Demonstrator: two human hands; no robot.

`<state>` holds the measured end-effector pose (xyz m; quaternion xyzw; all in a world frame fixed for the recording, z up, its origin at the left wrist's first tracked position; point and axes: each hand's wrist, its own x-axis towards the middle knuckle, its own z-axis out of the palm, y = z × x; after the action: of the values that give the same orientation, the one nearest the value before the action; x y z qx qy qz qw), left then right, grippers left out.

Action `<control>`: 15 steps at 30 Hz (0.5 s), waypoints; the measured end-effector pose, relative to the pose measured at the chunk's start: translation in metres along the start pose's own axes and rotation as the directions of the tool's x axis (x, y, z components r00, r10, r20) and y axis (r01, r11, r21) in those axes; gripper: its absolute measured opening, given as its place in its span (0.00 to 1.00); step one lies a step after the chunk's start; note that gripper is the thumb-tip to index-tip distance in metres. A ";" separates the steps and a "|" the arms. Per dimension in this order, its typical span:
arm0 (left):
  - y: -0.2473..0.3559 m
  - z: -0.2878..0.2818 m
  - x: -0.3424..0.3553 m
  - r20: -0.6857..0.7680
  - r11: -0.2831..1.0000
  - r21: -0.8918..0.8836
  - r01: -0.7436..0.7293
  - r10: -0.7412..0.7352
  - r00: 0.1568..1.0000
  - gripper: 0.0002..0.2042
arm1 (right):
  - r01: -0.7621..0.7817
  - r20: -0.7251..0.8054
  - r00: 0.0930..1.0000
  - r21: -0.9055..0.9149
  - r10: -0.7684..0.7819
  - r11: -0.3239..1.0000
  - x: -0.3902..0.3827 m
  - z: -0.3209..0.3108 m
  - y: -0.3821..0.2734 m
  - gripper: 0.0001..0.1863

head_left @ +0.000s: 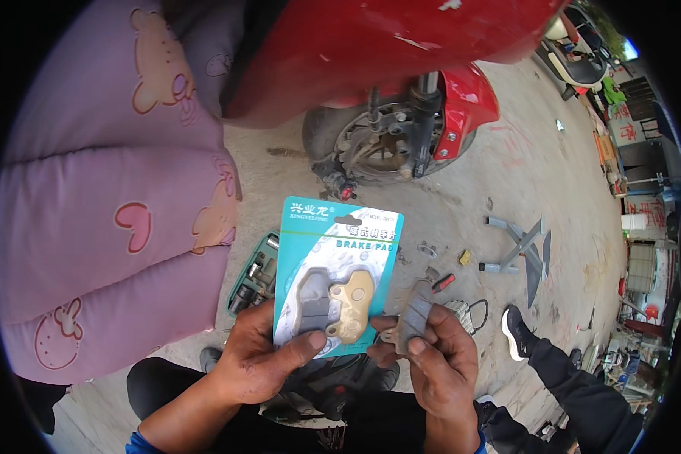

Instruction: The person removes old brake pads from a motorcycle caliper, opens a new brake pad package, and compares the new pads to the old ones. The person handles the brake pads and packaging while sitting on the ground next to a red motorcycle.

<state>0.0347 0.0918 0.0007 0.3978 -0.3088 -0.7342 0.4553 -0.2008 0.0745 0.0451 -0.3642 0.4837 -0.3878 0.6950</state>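
My left hand [257,352] is closed on the lower left of a teal-and-white blister pack [337,242], thumb across its front. Inside the pack show a dark grey brake pad [314,295] and a gold-coloured one [356,299]. My right hand [439,371] pinches a worn grey brake pad [418,310] upright beside the pack's right edge. Beyond them is a red scooter's front wheel [325,129] with disc and fork [424,121]; a dark part with a red spot [340,185], apparently the caliper, hangs low by the tyre. An open teal socket case [251,272] lies partly behind the pack.
Pink padded cover [106,197] fills the left; red bodywork [386,30] overhangs the top. On the concrete are a grey metal stand [522,250], a red-handled tool [443,283] and small parts. Another person's shoe [516,329] and dark-clad legs are lower right. A scooter [571,60] stands back right.
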 end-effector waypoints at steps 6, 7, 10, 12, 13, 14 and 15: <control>-0.011 0.008 0.008 0.073 0.934 -0.345 0.088 -0.067 0.995 0.34 | 0.054 0.059 0.997 0.017 -0.055 0.998 0.000 -0.003 0.004 0.23; -0.013 0.009 0.010 0.098 0.915 -0.389 0.104 -0.071 0.993 0.39 | 0.053 0.078 0.996 0.018 -0.054 0.998 0.000 -0.003 0.005 0.24; -0.013 0.009 0.013 0.210 0.910 -0.382 0.162 -0.085 0.974 0.51 | 0.034 0.110 0.993 0.022 -0.036 0.999 0.001 -0.001 0.005 0.25; -0.012 0.013 0.012 0.199 0.898 -0.417 0.139 -0.059 0.978 0.52 | 0.021 0.131 0.991 0.023 -0.024 1.000 0.001 0.000 0.004 0.26; -0.013 0.015 0.011 0.197 0.889 -0.440 0.129 -0.044 0.979 0.52 | 0.017 0.147 0.989 0.023 -0.020 1.000 0.000 0.000 0.002 0.26; -0.012 0.017 0.010 0.157 0.887 -0.444 0.128 -0.064 0.986 0.53 | 0.013 0.155 0.988 0.029 -0.017 0.999 -0.001 0.000 0.001 0.27; -0.012 0.020 0.008 0.122 0.886 -0.444 0.132 -0.086 0.989 0.53 | 0.001 0.167 0.986 0.026 -0.005 1.000 -0.002 -0.001 0.000 0.27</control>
<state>0.0106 0.0907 -0.0016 0.2614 -0.1295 -0.8289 0.4772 -0.2018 0.0763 0.0453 -0.3874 0.4181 -0.3631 0.7371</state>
